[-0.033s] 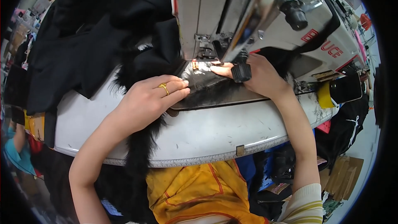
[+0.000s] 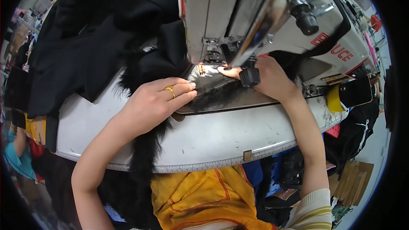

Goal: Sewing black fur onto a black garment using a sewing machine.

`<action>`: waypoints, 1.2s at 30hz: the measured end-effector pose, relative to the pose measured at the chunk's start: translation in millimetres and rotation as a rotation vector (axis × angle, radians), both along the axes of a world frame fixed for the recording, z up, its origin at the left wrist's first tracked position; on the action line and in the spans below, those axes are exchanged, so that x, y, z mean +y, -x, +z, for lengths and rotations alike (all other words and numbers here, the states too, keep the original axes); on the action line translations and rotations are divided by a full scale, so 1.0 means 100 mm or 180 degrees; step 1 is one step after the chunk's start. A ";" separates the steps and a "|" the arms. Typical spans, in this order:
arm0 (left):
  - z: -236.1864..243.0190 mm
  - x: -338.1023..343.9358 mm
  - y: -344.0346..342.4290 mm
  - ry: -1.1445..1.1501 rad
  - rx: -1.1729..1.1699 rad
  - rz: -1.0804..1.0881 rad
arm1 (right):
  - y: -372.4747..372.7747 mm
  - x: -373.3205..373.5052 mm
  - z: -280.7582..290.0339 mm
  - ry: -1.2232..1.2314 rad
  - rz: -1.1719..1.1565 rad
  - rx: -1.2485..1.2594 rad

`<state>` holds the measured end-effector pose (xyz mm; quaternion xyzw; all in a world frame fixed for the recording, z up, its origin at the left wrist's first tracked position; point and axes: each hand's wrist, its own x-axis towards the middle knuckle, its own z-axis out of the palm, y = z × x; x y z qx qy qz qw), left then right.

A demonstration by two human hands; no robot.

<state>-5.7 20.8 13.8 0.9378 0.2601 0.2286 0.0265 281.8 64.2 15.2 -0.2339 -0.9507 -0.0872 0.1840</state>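
My left hand (image 2: pixel 155 101), with a gold ring (image 2: pixel 170 91), is closed on black fur trim (image 2: pixel 145 155) left of the needle area; its thumb is hidden. The trim hangs from beneath the hand over the table's front edge. Right of the needle, my right hand (image 2: pixel 272 79) rests with its index finger stretched out on the lit black cloth; a black knob (image 2: pixel 249 77) partly hides its other fingers. Between the hands, loose fur (image 2: pixel 221 97) lies along the cloth. The sewing machine's head (image 2: pixel 211 21) stands over it, and its presser foot (image 2: pixel 201 69) is lit.
Black garment cloth (image 2: pixel 81 51) is heaped on the left of the white table (image 2: pixel 213 140). A measuring tape (image 2: pixel 221 162) runs along the front edge. A yellow holder (image 2: pixel 335 98) sits at the right. Cardboard (image 2: pixel 353 183) stands at the lower right.
The view has shifted very slightly, with the machine a little further right in the picture. Both hands keep nearly the same place on the cloth.
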 end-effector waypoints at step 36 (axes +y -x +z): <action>-0.19 0.51 0.02 -0.0455 0.0069 0.0136 | 0.34 -0.17 -0.14 0.0030 -0.1213 -0.0124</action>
